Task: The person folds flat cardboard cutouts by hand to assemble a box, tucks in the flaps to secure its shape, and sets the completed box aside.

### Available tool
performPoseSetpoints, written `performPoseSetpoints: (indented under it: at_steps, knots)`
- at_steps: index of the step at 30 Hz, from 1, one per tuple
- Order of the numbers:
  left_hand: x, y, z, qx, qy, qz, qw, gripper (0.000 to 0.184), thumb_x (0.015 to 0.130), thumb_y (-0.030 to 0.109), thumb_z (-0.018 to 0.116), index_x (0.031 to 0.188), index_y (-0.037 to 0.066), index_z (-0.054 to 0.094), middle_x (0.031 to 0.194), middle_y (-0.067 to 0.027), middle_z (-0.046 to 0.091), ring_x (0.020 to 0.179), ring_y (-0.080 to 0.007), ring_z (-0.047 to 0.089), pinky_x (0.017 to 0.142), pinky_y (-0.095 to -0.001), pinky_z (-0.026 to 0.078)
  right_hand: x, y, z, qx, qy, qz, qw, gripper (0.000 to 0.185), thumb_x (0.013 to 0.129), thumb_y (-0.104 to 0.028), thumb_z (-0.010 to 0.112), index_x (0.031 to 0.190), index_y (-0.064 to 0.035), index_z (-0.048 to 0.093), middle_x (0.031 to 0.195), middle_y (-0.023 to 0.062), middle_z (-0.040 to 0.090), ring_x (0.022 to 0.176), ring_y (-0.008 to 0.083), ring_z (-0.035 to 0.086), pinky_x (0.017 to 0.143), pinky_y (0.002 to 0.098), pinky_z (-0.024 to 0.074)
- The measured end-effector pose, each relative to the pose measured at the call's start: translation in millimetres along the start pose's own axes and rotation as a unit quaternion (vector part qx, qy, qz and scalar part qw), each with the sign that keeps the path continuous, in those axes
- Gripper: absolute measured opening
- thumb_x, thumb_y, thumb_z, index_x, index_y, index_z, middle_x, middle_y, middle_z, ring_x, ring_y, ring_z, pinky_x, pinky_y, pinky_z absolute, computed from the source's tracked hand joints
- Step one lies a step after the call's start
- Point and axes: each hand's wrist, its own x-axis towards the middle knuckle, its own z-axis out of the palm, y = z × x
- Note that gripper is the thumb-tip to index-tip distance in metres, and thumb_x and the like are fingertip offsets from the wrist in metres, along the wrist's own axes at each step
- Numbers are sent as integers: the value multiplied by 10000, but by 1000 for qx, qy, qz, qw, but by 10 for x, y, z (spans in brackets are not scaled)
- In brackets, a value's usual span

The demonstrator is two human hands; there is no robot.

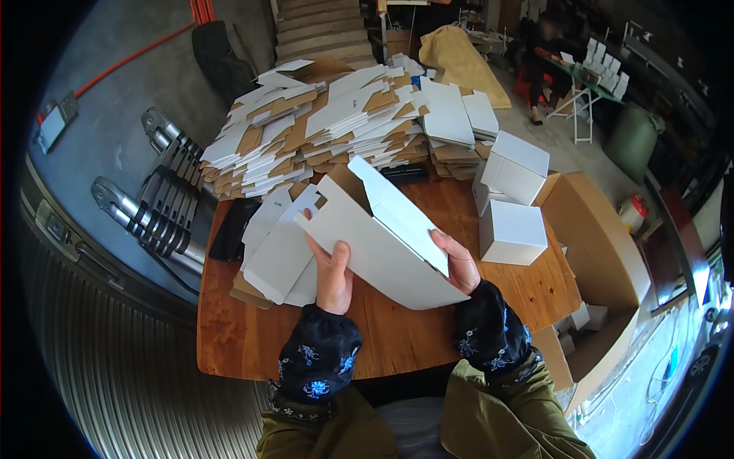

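Between my two hands is a partly folded white cardboard box (pixel 390 256), tilted above the wooden table, with its brown inside showing at the upper left end. My left hand (pixel 333 275) grips its left end, the thumb on the near white panel. At the right end, my right hand (pixel 457 264) holds the box by its edge and flap. Part of the fingers of both hands is hidden behind the cardboard. Just left of the held box, flat unfolded box blanks (pixel 279 249) lie on the table.
A high heap of flat white box blanks (pixel 336 115) covers the back of the wooden table (pixel 252 336). Folded white boxes (pixel 514 233) stand at the right. Beside the table is a large open brown carton (pixel 600 229) with white boxes inside. A person (pixel 543 69) sits farther back.
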Motion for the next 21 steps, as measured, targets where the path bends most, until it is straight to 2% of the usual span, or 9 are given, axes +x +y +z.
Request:
performPoseSetpoints:
  at_steps: [4, 7, 11, 13, 17, 19, 20, 21]
  knots:
    - [15, -131, -65, -60, -63, -81, 993, 978, 813, 539, 730, 1519, 120, 198, 1462, -65, 361, 1353, -227, 354, 1096, -424, 328, 5, 46, -96, 59, 1, 15, 998, 511, 946, -297, 626, 1351, -24, 477, 1155, 118, 651, 971, 169, 672, 836, 298, 569]
    - [32, -125, -46, -41, -46, -104, 993, 922, 798, 558, 727, 1464, 80, 303, 1409, -69, 424, 1320, -225, 396, 1086, -419, 338, 0, 5, 7, 62, 41, 1, 997, 484, 950, -292, 623, 1333, -25, 497, 1129, 119, 664, 954, 174, 679, 852, 306, 567]
    - [49, -93, -85, -22, -30, -103, 994, 916, 819, 537, 710, 1478, 71, 277, 1413, -95, 420, 1322, -236, 398, 1092, -416, 332, 52, 7, -14, 33, 70, 2, 997, 454, 952, -291, 620, 1315, -42, 507, 1126, 101, 659, 1005, 172, 667, 877, 313, 562]
    - [67, -86, -119, -20, -34, -94, 995, 911, 831, 526, 700, 1486, 72, 259, 1424, -104, 408, 1325, -237, 394, 1093, -415, 332, 63, 23, 23, 0, 58, -34, 998, 455, 956, -288, 615, 1328, -63, 481, 1139, 83, 646, 1054, 167, 650, 889, 320, 557]
    - [111, -95, -76, 16, -11, -37, 999, 1023, 841, 574, 673, 1534, 109, 82, 1478, -163, 298, 1342, -273, 374, 1102, -459, 329, -10, 21, 277, -45, 41, -109, 992, 457, 968, -276, 598, 1351, -101, 421, 1205, 57, 601, 1112, 163, 619, 902, 351, 546]
    - [77, -10, 23, 73, -1, -23, 997, 1074, 846, 604, 655, 1545, 140, -15, 1492, -191, 241, 1352, -294, 358, 1103, -485, 330, 3, 89, 305, -79, 45, -177, 980, 439, 981, -264, 578, 1354, -114, 402, 1236, 37, 565, 1050, 155, 613, 888, 332, 520]
    - [69, -1, 24, 130, -27, 9, 991, 1013, 905, 625, 553, 1541, 193, -107, 1505, -156, 275, 1345, -297, 390, 1084, -491, 348, 41, 148, 203, -107, 45, -217, 969, 426, 985, -254, 571, 1352, -117, 404, 1232, 31, 559, 1033, 150, 608, 886, 320, 511]
    - [69, 24, 48, 116, -36, 26, 992, 1053, 879, 628, 589, 1542, 184, -99, 1493, -172, 262, 1358, -304, 362, 1087, -492, 347, 51, 183, 200, -135, 45, -255, 956, 414, 989, -245, 565, 1350, -119, 405, 1229, 26, 554, 1016, 145, 604, 884, 309, 501]
